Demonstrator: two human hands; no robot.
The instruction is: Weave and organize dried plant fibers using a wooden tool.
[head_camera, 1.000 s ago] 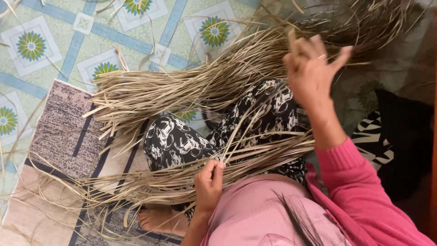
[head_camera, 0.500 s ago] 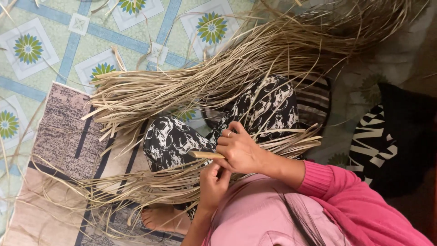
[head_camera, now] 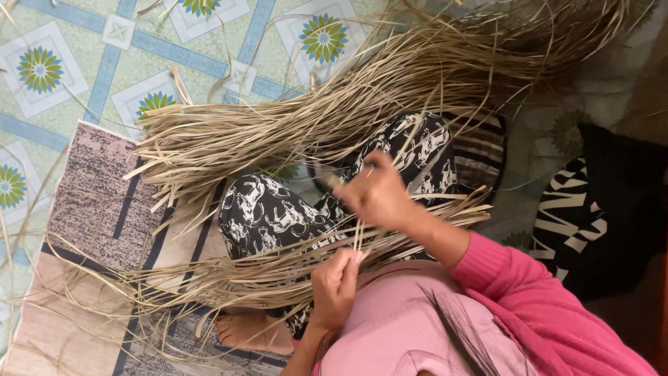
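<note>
While both hands pinch them, dried strips (head_camera: 278, 275) run lengthwise left-right.

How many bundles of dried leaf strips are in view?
2. The floor bundle lies beyond the legs; the lap bundle crosses them, pinched by the left hand. Stray strips lie around.

Dry, matt, pale straw-coloured palm-leaf strips (head_camera: 292, 132) are lying fibrous and rough-edged over a glossy, smooth floral-patterned vinyl floor sheet (head_camera: 76, 63); a coarse, matt woven grey-and-beige rug (head_camera: 90, 202) is sitting beside soft black-and-white printed cloth trousers (head_camera: 271, 216).
</note>
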